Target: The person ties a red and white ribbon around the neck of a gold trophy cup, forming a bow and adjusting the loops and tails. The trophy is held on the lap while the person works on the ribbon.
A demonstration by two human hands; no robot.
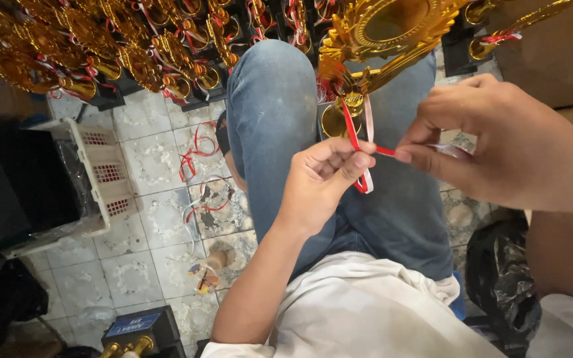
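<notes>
A gold trophy (382,40) with a round sunburst top stands on my lap, between my jeans-clad knees. A red and white ribbon (356,136) hangs from its stem. My left hand (323,179) pinches the ribbon between thumb and forefinger just below the stem. My right hand (499,149) pinches the ribbon's other end to the right, pulling it taut between the two hands.
Rows of finished gold trophies (101,53) on black bases fill the floor ahead. A white plastic basket (104,172) sits at the left. Ribbon scraps (200,152) lie on the tiled floor. A black plastic bag (499,278) is at the right, a small bottle (207,268) near my knee.
</notes>
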